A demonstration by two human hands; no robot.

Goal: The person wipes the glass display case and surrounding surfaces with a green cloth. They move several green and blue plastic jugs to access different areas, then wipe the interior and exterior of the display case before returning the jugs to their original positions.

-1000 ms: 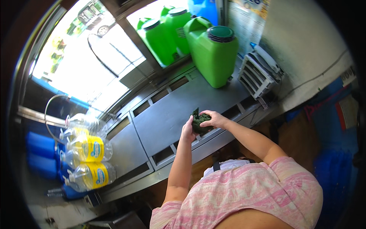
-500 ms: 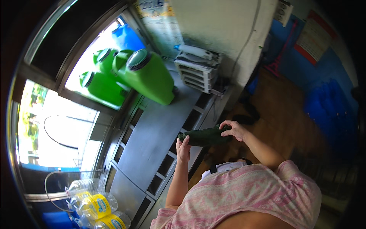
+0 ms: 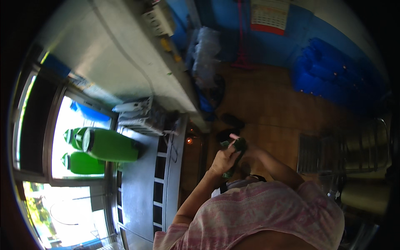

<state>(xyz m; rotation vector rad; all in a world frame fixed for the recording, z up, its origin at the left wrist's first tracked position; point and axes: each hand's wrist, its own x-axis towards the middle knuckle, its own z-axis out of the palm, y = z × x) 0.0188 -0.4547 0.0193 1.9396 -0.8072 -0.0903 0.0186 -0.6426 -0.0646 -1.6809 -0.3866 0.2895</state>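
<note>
Both of my hands are raised in front of my chest and closed around a dark green, soft-looking bundle (image 3: 239, 145). My left hand (image 3: 222, 161) grips its lower end from the counter side. My right hand (image 3: 248, 152) holds it from the other side, mostly hidden behind the bundle. What the bundle is cannot be made out. My pink patterned sleeves and shoulder fill the lower middle of the view.
A grey metal counter (image 3: 141, 187) runs along the window with two green jerrycans (image 3: 109, 146) and a white rack (image 3: 136, 116) on it. Dark shoes (image 3: 233, 121) lie on the wooden floor. Blue containers (image 3: 329, 81) stand by the far wall, metal pots (image 3: 366, 196) at the right.
The view has swung away from the window toward the room. My hands have carried the dark green bundle off the counter's edge and closer to my chest.
</note>
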